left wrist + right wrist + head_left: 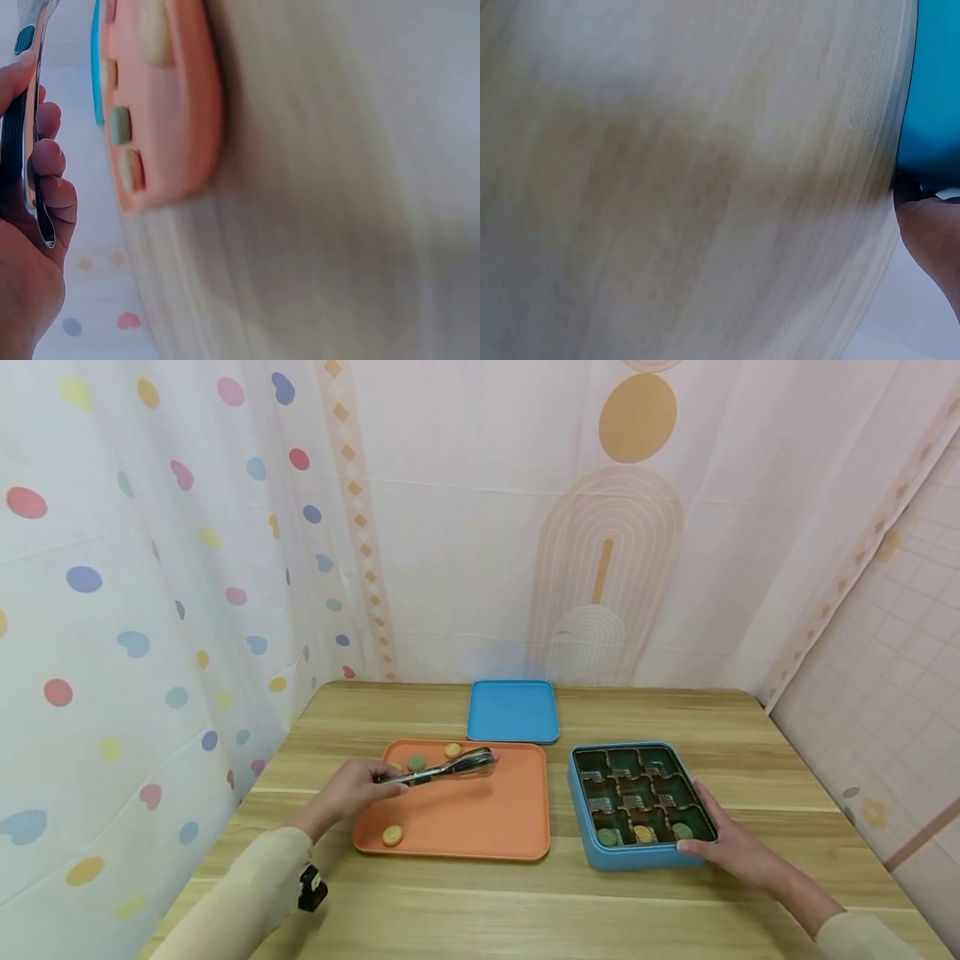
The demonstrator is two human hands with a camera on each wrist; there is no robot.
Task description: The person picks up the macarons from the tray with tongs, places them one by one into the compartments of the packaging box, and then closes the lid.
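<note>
My left hand [363, 789] grips metal tongs [442, 770] with dark handle pads, held above the orange tray [480, 827]. Around the tongs on that tray are a green cookie [416, 763], a yellow cookie [452, 750] at the back edge and a pink cookie [496, 754], partly hidden by the tong tips. Another yellow cookie [392, 835] lies at the front left. On the right, my right hand [731, 839] holds the corner of a blue box [637, 858], thumb at the front rim and fingers along the side. Its dark divided insert [636, 792] has cookies in the front row: green, yellow, green.
A flat blue lid [513, 712] lies behind the orange tray, near the back of the wooden table [465, 910]. Patterned curtains [450, 527] hang behind and to the left of the table.
</note>
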